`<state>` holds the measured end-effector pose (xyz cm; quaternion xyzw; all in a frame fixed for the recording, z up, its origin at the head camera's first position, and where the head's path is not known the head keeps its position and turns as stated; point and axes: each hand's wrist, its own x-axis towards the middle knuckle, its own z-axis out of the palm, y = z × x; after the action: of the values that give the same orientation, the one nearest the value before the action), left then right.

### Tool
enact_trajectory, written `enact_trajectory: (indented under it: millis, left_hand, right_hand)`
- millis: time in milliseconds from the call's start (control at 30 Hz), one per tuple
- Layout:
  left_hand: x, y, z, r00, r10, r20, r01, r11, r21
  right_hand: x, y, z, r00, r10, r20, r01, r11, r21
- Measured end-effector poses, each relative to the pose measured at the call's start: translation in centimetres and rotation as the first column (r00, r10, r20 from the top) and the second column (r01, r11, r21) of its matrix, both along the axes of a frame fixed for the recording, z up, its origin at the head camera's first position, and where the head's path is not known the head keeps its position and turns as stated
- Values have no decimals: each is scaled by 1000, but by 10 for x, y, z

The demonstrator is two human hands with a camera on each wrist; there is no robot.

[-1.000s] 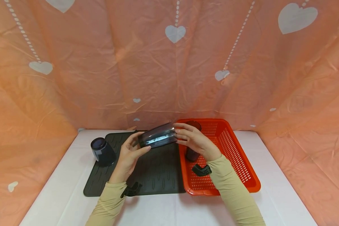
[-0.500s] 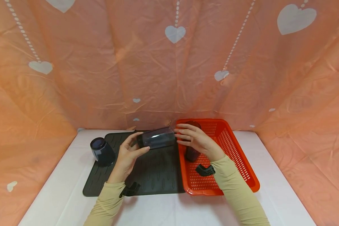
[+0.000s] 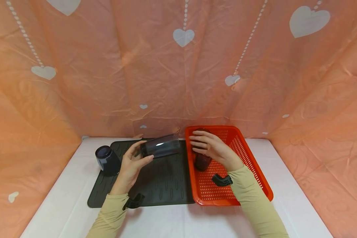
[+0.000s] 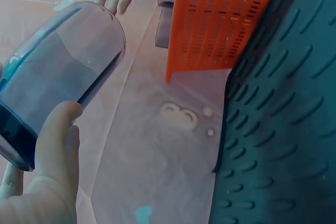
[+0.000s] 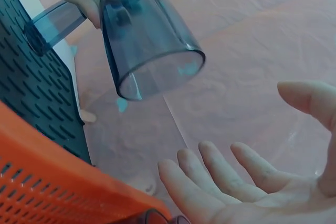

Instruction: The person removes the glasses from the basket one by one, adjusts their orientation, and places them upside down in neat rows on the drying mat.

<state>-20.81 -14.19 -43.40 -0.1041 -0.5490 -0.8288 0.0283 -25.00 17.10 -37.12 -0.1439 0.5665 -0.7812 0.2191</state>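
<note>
One translucent blue-grey cylindrical tumbler (image 3: 163, 145) tilts above the dark ribbed rectangular mat (image 3: 166, 186), the left hand (image 3: 130, 168) gripping its base. The right hand (image 3: 216, 148), fingers apart, holds nothing; the lone grip should be firm.

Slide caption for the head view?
Left hand holds a tilted glass over a mat; right hand open above red basket.

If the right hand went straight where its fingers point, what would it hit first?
Likely the open end of the tall, transparent, smoky blue cup in the left hand, though depth is unclear.
</note>
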Motion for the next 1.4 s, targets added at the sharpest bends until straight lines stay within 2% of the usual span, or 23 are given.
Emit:
enact_trajectory:
  millis: [233,367,633,933,1167,1400]
  left_hand:
    - [4,-7,-4,999,27,21,-27,1000,-16]
    - [6,-11,-7,999,46,20,-46,999,-9]
    - [9,-19,-12,995,80,65,-80,997,-9]
    - [12,-27,-12,989,123,77,-122,992,-18]
    - [13,-36,-11,987,132,88,-131,991,-9]
    - [17,-45,-13,983,150,109,-144,988,-62]
  right_hand:
    - [3,14,-2,999,-48,-1,48,999,11]
    - [5,20,-3,998,-58,-11,58,998,12]
    - [6,31,-6,997,-69,-29,70,997,22]
    - [7,46,-10,995,-88,-41,87,996,-11]
    - [7,56,-11,993,-118,-23,118,993,-10]
    - [6,61,-14,993,-116,-31,116,993,10]
